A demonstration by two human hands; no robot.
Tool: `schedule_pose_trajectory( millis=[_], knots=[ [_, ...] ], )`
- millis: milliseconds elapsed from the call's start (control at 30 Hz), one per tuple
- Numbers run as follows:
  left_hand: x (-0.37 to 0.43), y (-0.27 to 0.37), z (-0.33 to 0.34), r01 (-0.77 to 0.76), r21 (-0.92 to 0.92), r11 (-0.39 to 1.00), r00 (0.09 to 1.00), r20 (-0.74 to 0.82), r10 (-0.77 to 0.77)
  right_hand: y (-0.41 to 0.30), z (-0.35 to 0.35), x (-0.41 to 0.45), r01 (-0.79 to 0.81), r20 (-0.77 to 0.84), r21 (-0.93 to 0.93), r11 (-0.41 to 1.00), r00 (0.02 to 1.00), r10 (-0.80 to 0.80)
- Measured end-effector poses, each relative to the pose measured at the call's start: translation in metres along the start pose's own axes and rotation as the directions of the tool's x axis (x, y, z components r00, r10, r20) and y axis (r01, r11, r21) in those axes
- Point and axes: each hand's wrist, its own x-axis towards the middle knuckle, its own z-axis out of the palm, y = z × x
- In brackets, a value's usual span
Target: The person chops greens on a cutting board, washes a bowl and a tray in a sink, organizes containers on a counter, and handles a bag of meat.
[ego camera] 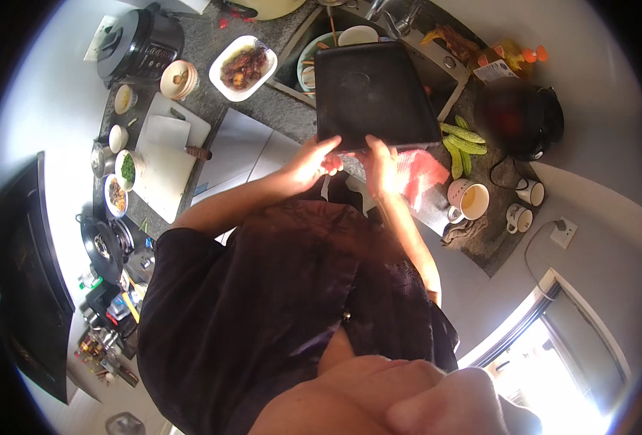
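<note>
A dark, roughly rectangular tray or pan (pixel 372 100) is held over the near part of the sink (pixel 291 60), hiding much of it. My left hand (pixel 316 163) grips the tray's near edge towards its left corner, thumb against the edge and fingers curled below. Beside it, my right hand (pixel 380 167) holds the same edge nearer the middle, its thumb on the dark surface. A pink cloth (pixel 421 174) lies on the counter just right of my right hand. Past the tray's far edge, a white bowl (pixel 358 35) shows in the sink, with chopsticks nearby.
Left are a white cutting board (pixel 160 174) with a cleaver (pixel 171 133), bowls of chopped food, and an electric pressure cooker (pixel 144 49). A white dish of food (pixel 243 68) stands left of the sink. Right are several green ridged vegetables (pixel 465 142), a mug (pixel 469 200) and a black appliance (pixel 517 119).
</note>
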Motion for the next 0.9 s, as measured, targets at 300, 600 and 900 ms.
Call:
schedule_pose_trajectory(
  millis=[300, 600, 900],
  knots=[
    [0.181, 0.156, -0.058, -0.644, 0.762, 0.068, 0.68, 0.529, 0.509, -0.04, 0.003, 0.012, -0.109, 0.034, 0.097, 0.989, 0.994, 0.106],
    [0.384, 0.178, 0.025, -0.519, 0.772, -0.368, 0.707, 0.629, 0.322, -0.046, 0.021, 0.013, -0.152, 0.043, 0.101, 0.983, 0.988, 0.148],
    [0.34, 0.176, 0.028, -0.617, 0.777, -0.123, 0.675, 0.603, 0.424, -0.038, 0.03, 0.031, -0.147, 0.035, 0.085, 0.985, 0.989, 0.145]
  ],
)
